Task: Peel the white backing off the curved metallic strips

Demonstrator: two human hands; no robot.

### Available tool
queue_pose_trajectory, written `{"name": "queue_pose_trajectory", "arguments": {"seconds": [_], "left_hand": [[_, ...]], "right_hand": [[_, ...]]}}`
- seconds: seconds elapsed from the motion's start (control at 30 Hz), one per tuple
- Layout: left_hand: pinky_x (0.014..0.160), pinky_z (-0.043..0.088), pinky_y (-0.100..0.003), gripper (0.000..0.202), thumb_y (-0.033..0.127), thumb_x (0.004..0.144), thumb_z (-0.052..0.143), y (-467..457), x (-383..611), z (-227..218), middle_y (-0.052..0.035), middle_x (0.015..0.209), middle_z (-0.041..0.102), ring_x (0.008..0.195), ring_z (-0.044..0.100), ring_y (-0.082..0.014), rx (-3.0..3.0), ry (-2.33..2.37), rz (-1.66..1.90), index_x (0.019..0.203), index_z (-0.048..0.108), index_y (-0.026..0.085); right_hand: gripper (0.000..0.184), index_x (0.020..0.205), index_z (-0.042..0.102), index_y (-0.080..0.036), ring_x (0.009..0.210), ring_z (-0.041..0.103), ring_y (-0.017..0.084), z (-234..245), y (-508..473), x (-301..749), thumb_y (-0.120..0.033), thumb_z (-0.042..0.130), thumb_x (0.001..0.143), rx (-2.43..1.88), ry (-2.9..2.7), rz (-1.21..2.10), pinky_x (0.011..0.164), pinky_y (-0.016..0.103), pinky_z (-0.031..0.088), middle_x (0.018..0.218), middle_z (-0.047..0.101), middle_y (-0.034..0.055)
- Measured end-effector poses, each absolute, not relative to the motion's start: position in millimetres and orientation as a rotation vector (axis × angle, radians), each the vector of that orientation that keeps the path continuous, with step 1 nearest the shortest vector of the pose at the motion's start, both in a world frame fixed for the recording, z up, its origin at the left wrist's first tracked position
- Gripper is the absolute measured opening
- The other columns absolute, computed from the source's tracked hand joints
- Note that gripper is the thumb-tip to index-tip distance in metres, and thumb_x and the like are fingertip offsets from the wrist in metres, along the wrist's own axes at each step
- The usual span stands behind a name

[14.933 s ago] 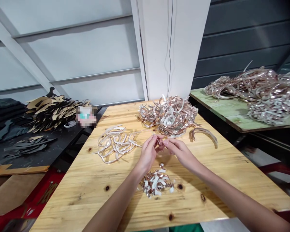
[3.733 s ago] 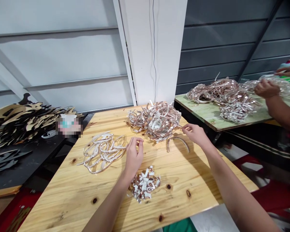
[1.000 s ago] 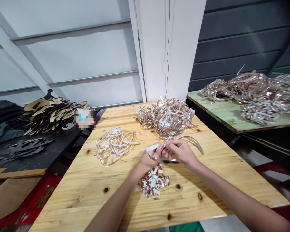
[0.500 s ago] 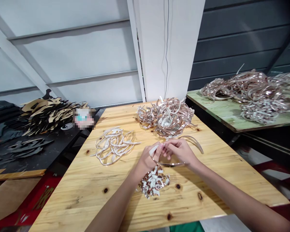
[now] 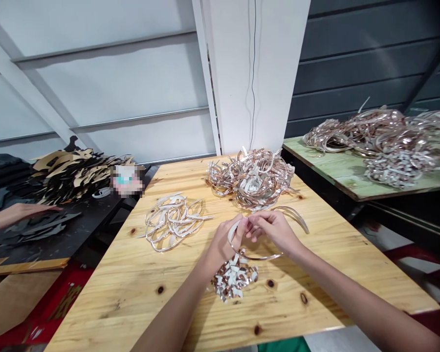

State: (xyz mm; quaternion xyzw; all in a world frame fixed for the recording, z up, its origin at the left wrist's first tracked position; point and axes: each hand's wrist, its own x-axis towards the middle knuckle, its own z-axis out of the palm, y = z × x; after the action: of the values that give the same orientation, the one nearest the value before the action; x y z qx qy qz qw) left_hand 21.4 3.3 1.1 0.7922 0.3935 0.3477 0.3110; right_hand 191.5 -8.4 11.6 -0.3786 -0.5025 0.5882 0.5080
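Note:
Between my two hands is a thin shiny rose-gold strip [image 5: 260,257] with a pale backing, bent into a loop that hangs toward me. My left hand [image 5: 227,239] pinches it near the thumb tip. Fingertips of my right hand [image 5: 271,229] are closed on the strip close beside the left thumb; the exact grip point is too small to make out. Just below my left hand lies a small heap of short cut scraps [image 5: 231,278], white and rose-gold. Several loose curved strips [image 5: 295,217] lie past my right hand.
On the wooden table [image 5: 124,293], a loose tangle of strips [image 5: 174,220] lies left and a larger bundle [image 5: 256,178] lies at the back. More strips [image 5: 388,137] cover a green table at right. At left, another person's hand [image 5: 22,215] is over dark cut pieces [image 5: 40,230].
The strip's loop has dropped slightly and opened wider below my hands, which stay nearly in place. At left, the other person's hand has reached further in over the dark pieces.

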Motion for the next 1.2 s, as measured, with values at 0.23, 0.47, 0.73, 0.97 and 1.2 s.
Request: {"name": "queue_pose_trajectory", "arguments": {"seconds": [0.23,0.47,0.73,0.97,1.2], "left_hand": [[0.069,0.043,-0.028,0.039,0.045,0.108,0.032,0.2,19.9,3.9,-0.0006,0.076,0.058,0.069,0.055,-0.0155,2.193,1.099,0.88,0.083,0.05,0.021],[0.074,0.044,-0.028,0.032,0.036,0.109,0.031,-0.4,18.5,5.7,-0.0026,0.085,0.06,0.077,0.056,-0.016,2.297,1.126,0.913,0.088,0.05,0.021],[0.074,0.045,-0.029,0.032,0.036,0.11,0.03,-2.9,18.3,10.5,-0.0029,0.088,0.06,0.079,0.058,-0.0167,2.376,1.075,0.855,0.09,0.05,0.021],[0.074,0.044,-0.031,0.034,0.036,0.11,0.027,-1.1,19.1,9.0,-0.0039,0.093,0.066,0.081,0.062,-0.0191,2.584,1.169,0.734,0.098,0.054,0.021],[0.075,0.043,-0.033,0.036,0.036,0.111,0.024,-1.2,19.1,10.2,-0.004,0.096,0.068,0.082,0.062,-0.0199,2.659,1.215,0.66,0.101,0.055,0.021]], "right_hand": [[0.029,0.072,0.075,-0.016,0.055,0.069,0.018,9.4,-7.2,190.8,-0.044,0.077,0.075,-0.947,-1.232,1.364,0.051,0.027,0.059,0.064,0.073,0.0055],[0.031,0.082,0.071,-0.016,0.058,0.069,0.02,2.5,-6.6,191.9,-0.047,0.068,0.086,-0.993,-1.307,1.301,0.049,0.029,0.058,0.069,0.071,0.0048],[0.025,0.083,0.062,-0.02,0.057,0.064,0.018,6.1,-15.6,194.0,-0.035,0.051,0.099,-1.127,-1.659,0.899,0.055,0.028,0.05,0.068,0.067,0.0021],[0.021,0.08,0.059,-0.021,0.056,0.06,0.018,7.5,-18.1,191.1,-0.027,0.048,0.097,-1.299,-1.747,0.675,0.059,0.029,0.041,0.063,0.064,0.0006],[0.011,0.092,0.056,-0.021,0.065,0.062,0.02,9.9,-19.8,191.4,-0.026,0.048,0.098,-1.375,-1.825,0.519,0.064,0.03,0.038,0.079,0.069,0.0036]]}}
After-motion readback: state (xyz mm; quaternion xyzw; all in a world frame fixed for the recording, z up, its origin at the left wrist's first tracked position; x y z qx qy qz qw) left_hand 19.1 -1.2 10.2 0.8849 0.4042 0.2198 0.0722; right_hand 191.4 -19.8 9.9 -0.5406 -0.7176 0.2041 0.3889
